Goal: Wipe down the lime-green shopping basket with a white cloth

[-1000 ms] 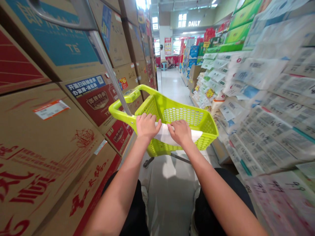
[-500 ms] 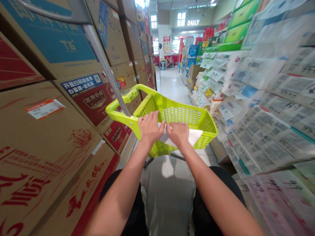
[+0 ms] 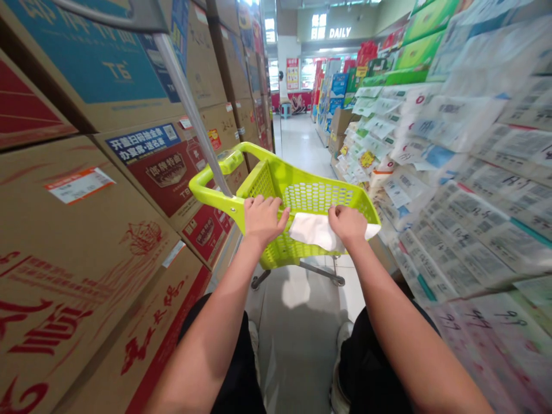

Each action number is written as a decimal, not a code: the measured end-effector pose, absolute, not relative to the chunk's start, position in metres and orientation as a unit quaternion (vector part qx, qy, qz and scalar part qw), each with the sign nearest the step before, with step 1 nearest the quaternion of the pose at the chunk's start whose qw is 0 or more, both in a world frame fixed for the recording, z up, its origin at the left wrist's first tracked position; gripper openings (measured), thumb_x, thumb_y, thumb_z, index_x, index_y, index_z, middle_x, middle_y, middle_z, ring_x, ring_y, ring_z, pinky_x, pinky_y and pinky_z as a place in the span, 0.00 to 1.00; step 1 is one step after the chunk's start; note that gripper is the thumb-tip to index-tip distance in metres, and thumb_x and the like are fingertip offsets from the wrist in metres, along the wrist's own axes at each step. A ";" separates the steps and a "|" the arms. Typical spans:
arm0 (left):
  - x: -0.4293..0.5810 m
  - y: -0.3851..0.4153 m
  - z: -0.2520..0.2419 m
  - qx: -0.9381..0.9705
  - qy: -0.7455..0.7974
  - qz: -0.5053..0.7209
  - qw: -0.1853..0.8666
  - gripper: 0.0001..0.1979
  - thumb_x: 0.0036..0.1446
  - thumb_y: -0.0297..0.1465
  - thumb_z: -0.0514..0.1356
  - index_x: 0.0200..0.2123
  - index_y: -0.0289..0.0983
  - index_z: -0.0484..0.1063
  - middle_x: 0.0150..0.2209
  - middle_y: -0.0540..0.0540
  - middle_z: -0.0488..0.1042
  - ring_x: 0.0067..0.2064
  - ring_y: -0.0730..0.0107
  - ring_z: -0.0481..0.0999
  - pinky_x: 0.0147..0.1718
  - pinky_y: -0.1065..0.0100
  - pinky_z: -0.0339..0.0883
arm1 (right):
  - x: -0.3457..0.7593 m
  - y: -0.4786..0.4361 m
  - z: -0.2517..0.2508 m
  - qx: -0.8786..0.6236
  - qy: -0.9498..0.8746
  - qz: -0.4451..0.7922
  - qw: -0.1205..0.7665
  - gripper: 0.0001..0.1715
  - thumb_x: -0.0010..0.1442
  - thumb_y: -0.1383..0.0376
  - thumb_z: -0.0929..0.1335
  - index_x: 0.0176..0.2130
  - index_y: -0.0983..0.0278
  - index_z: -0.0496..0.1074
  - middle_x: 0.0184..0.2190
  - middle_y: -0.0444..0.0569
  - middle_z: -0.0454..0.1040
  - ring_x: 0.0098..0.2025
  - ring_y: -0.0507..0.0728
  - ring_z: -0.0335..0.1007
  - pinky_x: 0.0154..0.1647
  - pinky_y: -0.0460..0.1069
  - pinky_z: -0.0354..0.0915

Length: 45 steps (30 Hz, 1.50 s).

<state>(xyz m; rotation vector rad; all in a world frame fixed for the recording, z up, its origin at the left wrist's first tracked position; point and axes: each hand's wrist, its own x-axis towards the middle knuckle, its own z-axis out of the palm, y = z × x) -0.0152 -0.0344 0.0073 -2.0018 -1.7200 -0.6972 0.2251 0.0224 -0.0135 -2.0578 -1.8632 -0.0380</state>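
A lime-green plastic shopping cart stands in front of me, side-on, its long handle slanting up to the left. My left hand grips the near rim of its basket close to the handle end, fingers curled over the edge. Farther right along that rim, my right hand is closed on a white cloth. The cloth, possibly a paper wipe, lies over the rim and hangs down the outer side. Part of it is hidden under my right hand. The visible inside of the basket shows only its perforated walls.
Stacked cardboard cartons wall the left side. Packs of tissue paper are piled along the right. A tiled aisle runs ahead towards a blue stool with a person seated there. The cart's wheels rest on the floor.
My right hand has slid right along the rim with the white cloth, away from my left hand. My left hand stays on the rim. The view has shifted slightly.
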 end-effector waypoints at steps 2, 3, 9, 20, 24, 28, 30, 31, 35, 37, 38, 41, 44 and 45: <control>-0.008 -0.035 0.006 -0.721 -0.607 -0.259 0.213 0.21 0.74 0.46 0.51 0.51 0.41 0.78 0.46 0.41 0.84 0.49 0.47 0.75 0.50 0.46 0.55 | 0.225 0.023 -0.015 -0.731 -0.657 -0.022 0.183 0.34 0.76 0.53 0.56 0.46 0.65 0.86 0.42 0.63 0.85 0.46 0.67 0.83 0.46 0.55 0.63; -0.004 -0.035 0.005 -0.718 -0.606 -0.264 0.218 0.23 0.74 0.47 0.51 0.55 0.40 0.77 0.47 0.40 0.83 0.49 0.47 0.75 0.49 0.46 0.55 | 0.220 0.021 -0.016 -0.725 -0.661 -0.030 0.189 0.34 0.77 0.54 0.56 0.46 0.65 0.86 0.42 0.63 0.85 0.47 0.67 0.82 0.47 0.55 0.62; 0.019 -0.037 0.001 -0.695 -0.616 -0.289 0.230 0.29 0.74 0.49 0.51 0.65 0.36 0.71 0.50 0.35 0.80 0.49 0.45 0.75 0.48 0.48 0.55 | 0.154 -0.001 -0.024 -0.600 -0.749 -0.061 0.275 0.29 0.77 0.57 0.57 0.43 0.61 0.84 0.41 0.56 0.85 0.49 0.64 0.78 0.52 0.55 0.57; -0.003 -0.040 0.004 -0.715 -0.595 -0.280 0.237 0.17 0.73 0.43 0.54 0.38 0.40 0.77 0.40 0.42 0.79 0.46 0.53 0.76 0.49 0.50 0.56 | 0.211 0.017 -0.022 -0.671 -0.711 -0.032 0.206 0.34 0.77 0.49 0.56 0.46 0.59 0.85 0.41 0.56 0.85 0.43 0.64 0.81 0.40 0.51 0.58; -0.002 -0.035 0.003 -0.705 -0.603 -0.287 0.237 0.17 0.73 0.43 0.54 0.39 0.41 0.78 0.40 0.43 0.79 0.45 0.53 0.76 0.47 0.49 0.55 | 0.244 0.023 -0.021 -0.715 -0.679 -0.021 0.167 0.35 0.77 0.49 0.55 0.49 0.58 0.85 0.43 0.58 0.86 0.45 0.65 0.82 0.41 0.52 0.60; 0.005 -0.033 0.003 -0.700 -0.605 -0.302 0.229 0.18 0.71 0.47 0.56 0.44 0.42 0.79 0.44 0.42 0.80 0.47 0.51 0.76 0.47 0.47 0.55 | 0.226 0.012 -0.022 -0.675 -0.714 -0.055 0.177 0.34 0.77 0.49 0.55 0.46 0.57 0.85 0.41 0.55 0.86 0.43 0.65 0.81 0.40 0.52 0.58; 0.004 -0.034 0.004 -0.708 -0.599 -0.301 0.222 0.17 0.70 0.46 0.57 0.46 0.42 0.80 0.46 0.41 0.81 0.48 0.50 0.76 0.48 0.47 0.54 | 0.204 0.005 -0.023 -0.625 -0.751 -0.070 0.200 0.32 0.77 0.50 0.57 0.43 0.58 0.85 0.40 0.54 0.86 0.43 0.63 0.80 0.41 0.52 0.58; 0.003 -0.035 0.004 -0.716 -0.594 -0.295 0.218 0.16 0.70 0.44 0.58 0.46 0.43 0.81 0.48 0.42 0.81 0.48 0.50 0.75 0.49 0.46 0.54 | 0.194 0.002 -0.024 -0.594 -0.772 -0.076 0.214 0.31 0.78 0.50 0.57 0.42 0.59 0.84 0.40 0.54 0.85 0.43 0.62 0.80 0.43 0.52 0.58; -0.010 -0.036 0.006 -0.747 -0.573 -0.260 0.214 0.15 0.71 0.42 0.58 0.40 0.46 0.85 0.50 0.43 0.81 0.50 0.51 0.76 0.49 0.46 0.55 | 0.171 -0.003 -0.025 -0.493 -0.827 -0.071 0.260 0.30 0.79 0.49 0.58 0.45 0.61 0.83 0.42 0.53 0.85 0.46 0.61 0.79 0.48 0.51 0.60; -0.019 -0.035 0.006 -0.750 -0.572 -0.260 0.207 0.18 0.72 0.43 0.57 0.39 0.46 0.85 0.51 0.43 0.81 0.50 0.52 0.76 0.50 0.46 0.56 | 0.174 -0.001 -0.026 -0.460 -0.847 -0.046 0.263 0.29 0.79 0.50 0.58 0.53 0.59 0.82 0.48 0.52 0.85 0.50 0.61 0.79 0.50 0.51 0.61; -0.023 -0.035 0.005 -0.749 -0.572 -0.267 0.200 0.18 0.73 0.43 0.57 0.40 0.47 0.86 0.52 0.44 0.81 0.51 0.53 0.76 0.51 0.47 0.57 | 0.179 0.000 -0.026 -0.444 -0.857 -0.030 0.261 0.28 0.80 0.51 0.58 0.57 0.58 0.81 0.52 0.51 0.85 0.52 0.61 0.79 0.52 0.50 0.62; -0.033 -0.033 0.004 -0.748 -0.568 -0.294 0.176 0.15 0.72 0.42 0.59 0.41 0.48 0.87 0.57 0.45 0.78 0.55 0.55 0.77 0.53 0.48 0.57 | 0.197 0.003 -0.028 -0.416 -0.872 0.017 0.256 0.27 0.80 0.52 0.58 0.63 0.57 0.78 0.57 0.50 0.83 0.57 0.59 0.78 0.57 0.49 0.64; -0.035 -0.034 0.005 -0.748 -0.566 -0.310 0.158 0.11 0.68 0.41 0.62 0.39 0.48 0.86 0.59 0.47 0.77 0.54 0.56 0.77 0.54 0.49 0.58 | 0.212 0.003 -0.030 -0.402 -0.871 0.028 0.280 0.26 0.80 0.54 0.59 0.63 0.59 0.79 0.56 0.51 0.83 0.57 0.59 0.77 0.59 0.51 0.64; -0.034 -0.035 0.006 -0.746 -0.567 -0.314 0.154 0.11 0.67 0.41 0.63 0.38 0.47 0.85 0.58 0.47 0.77 0.53 0.57 0.78 0.54 0.50 0.58 | 0.214 0.002 -0.030 -0.397 -0.870 0.022 0.291 0.26 0.80 0.56 0.60 0.62 0.60 0.79 0.56 0.52 0.83 0.57 0.60 0.77 0.59 0.52 0.64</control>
